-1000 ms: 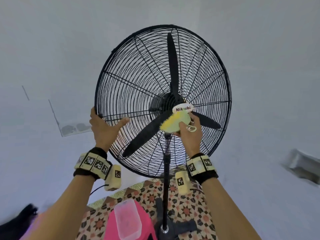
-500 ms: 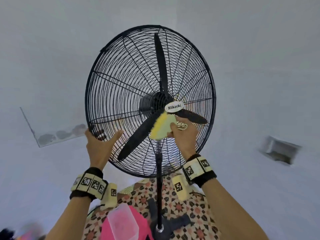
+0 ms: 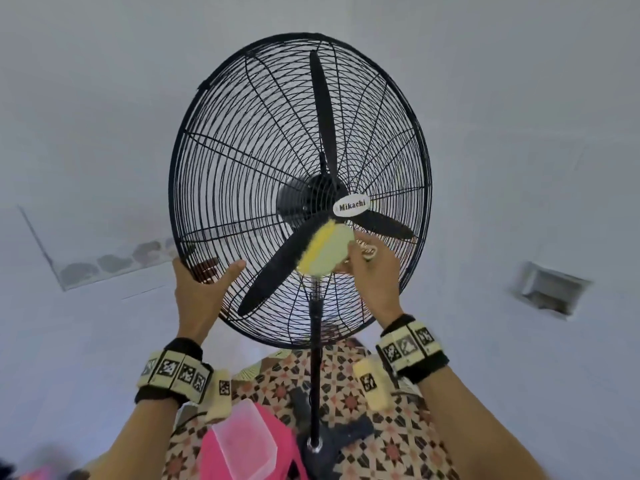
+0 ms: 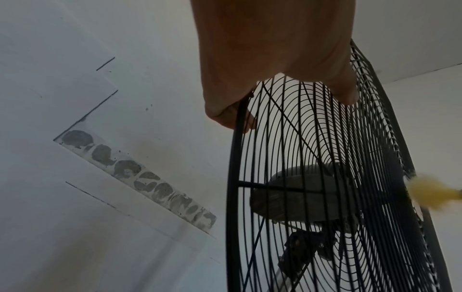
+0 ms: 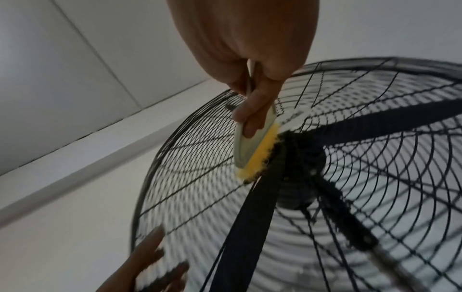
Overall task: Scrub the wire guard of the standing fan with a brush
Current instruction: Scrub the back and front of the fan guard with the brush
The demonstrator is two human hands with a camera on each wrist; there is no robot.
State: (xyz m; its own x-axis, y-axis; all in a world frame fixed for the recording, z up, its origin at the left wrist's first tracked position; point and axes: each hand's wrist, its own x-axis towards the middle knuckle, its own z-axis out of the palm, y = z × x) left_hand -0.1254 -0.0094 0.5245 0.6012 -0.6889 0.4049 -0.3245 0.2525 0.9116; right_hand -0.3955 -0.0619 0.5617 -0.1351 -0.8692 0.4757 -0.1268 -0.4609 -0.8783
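Observation:
The standing fan's black wire guard fills the head view, with three black blades behind it and a white badge at the hub. My left hand grips the guard's lower left rim, fingers curled behind the wires and thumb lying on the front. My right hand pinches a pale green brush with yellow bristles. The bristles press on the guard just below and left of the badge; they also show as a yellow tuft at the right edge of the left wrist view.
The fan's black pole runs down to a base on a patterned floor mat. A pink object with a translucent tub on it stands below my left arm. A white wall with a grey patched strip and a box fitting lies behind.
The brush has slid a little left and down across the guard, away from the badge. My left hand has kept its hold on the lower left rim.

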